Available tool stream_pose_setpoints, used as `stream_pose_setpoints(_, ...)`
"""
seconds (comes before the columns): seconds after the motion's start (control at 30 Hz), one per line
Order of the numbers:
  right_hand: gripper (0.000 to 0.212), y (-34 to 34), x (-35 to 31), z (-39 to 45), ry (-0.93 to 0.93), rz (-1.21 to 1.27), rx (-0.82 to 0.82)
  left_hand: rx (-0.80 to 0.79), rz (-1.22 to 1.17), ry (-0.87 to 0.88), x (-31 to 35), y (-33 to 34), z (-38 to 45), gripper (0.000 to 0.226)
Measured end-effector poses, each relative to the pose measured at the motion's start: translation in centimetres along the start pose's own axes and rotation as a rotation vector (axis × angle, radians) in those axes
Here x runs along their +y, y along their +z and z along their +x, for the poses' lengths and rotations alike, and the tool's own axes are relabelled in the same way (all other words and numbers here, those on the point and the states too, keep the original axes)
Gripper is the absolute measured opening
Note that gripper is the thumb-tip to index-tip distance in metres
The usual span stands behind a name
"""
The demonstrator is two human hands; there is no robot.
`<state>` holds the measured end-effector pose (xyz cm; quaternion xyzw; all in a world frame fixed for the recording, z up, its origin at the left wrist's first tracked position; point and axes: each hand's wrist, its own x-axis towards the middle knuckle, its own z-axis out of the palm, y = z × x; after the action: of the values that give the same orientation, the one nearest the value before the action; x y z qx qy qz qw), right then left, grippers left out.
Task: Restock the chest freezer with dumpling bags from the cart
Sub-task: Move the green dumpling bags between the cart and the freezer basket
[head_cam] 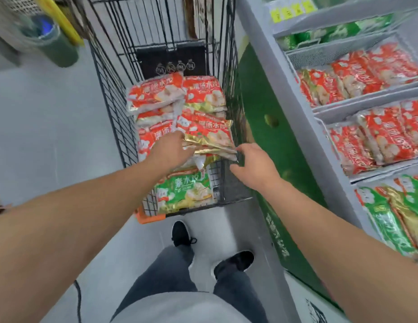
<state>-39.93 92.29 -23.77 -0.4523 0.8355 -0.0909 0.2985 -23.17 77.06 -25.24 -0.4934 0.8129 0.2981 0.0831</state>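
Filling the wire cart (114, 94), red dumpling bags (156, 94) lie stacked.

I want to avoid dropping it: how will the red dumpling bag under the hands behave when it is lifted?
The red dumpling bag will probably sag, since its film looks soft and creased. The glossy gold edge near the left hand may be slippery. Lumpy contents suggest some weight, so the right hand should support it.

Floor (51, 127) was plain pale grey, kinda glossy under flat indoor light. Up at 11 o'clock there was a dark green bin (56, 46) with a yellow board (63, 22) leaning just behind it. A thin black cable (78, 299) ran along the floor at 7 o'clock.
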Motion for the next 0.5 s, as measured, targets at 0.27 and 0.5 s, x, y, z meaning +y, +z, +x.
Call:
stream_pose_setpoints(0.27,0.049,8.8,-3.4,5.2,0.070,-0.052,-0.254,-0.131,-0.128,-0.158,-10.5,2.9,1.6,0.058)
stream_pose_setpoints(0.5,0.055,15.2,-0.6,10.0,0.145,-0.089,-0.450,-0.250,-0.238,-0.325,-14.0,10.2,3.4,0.063)
